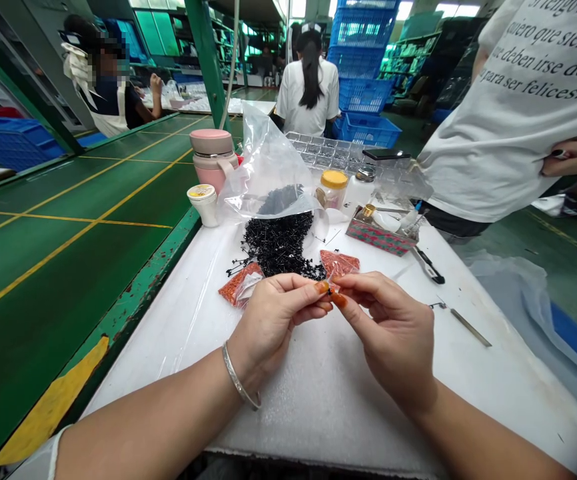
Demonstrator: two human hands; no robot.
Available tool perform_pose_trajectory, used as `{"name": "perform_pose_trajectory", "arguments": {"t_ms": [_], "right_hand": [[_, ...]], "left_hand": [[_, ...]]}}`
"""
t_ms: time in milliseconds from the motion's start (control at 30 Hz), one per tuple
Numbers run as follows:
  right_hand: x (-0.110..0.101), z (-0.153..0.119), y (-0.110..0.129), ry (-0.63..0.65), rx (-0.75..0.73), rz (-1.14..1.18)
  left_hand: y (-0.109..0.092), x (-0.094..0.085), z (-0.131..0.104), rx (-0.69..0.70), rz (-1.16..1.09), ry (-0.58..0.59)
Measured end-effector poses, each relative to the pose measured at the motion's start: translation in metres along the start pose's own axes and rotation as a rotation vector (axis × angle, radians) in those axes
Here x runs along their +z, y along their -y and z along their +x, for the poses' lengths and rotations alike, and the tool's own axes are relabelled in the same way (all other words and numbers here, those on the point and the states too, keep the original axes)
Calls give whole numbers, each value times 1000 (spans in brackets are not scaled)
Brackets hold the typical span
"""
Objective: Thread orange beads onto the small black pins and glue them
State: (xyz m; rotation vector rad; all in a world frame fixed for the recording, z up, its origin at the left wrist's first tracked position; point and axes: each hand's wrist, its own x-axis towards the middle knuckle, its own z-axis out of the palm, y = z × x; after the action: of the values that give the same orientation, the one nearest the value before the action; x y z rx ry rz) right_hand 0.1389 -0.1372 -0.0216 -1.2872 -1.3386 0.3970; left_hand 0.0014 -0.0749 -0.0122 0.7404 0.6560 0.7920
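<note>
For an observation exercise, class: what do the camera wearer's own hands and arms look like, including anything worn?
The left hand has a silver-coloured bracelet at its wrist and a pale sleeve near the elbow. The right hand has none. Both thumbnails are orange.

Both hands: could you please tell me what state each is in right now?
Left hand: fingertips pinched on a tiny dark piece.
Right hand: fingertips pinched at the same piece.

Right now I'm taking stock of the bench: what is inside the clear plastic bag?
The clear plastic bag holds small black stemmed parts, which spill from its mouth onto the white tabletop. Whatever lies beneath the heap is covered.
</note>
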Motion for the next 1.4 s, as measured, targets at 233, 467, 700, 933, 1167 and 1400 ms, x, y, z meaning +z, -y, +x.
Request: {"name": "perform_pose_trajectory", "arguments": {"t_ms": [233,467,700,933,1167,1400], "right_hand": [[-1,-1,4,-1,-49,-57],[0,-1,5,6,-27,-77],[1,1,4,4,-27,-85],[-3,4,7,-2,-95,-194],[-4,3,11,-11,-165,-257],[-4,4,11,-6,-198,-285]], "left_hand": [[1,0,0,33,35,-18],[3,-1,-1,62,22,0],[2,0,0,52,12,8],[3,0,0,29,11,29],[2,-1,-1,49,71,36],[3,-1,0,55,90,12]]}}
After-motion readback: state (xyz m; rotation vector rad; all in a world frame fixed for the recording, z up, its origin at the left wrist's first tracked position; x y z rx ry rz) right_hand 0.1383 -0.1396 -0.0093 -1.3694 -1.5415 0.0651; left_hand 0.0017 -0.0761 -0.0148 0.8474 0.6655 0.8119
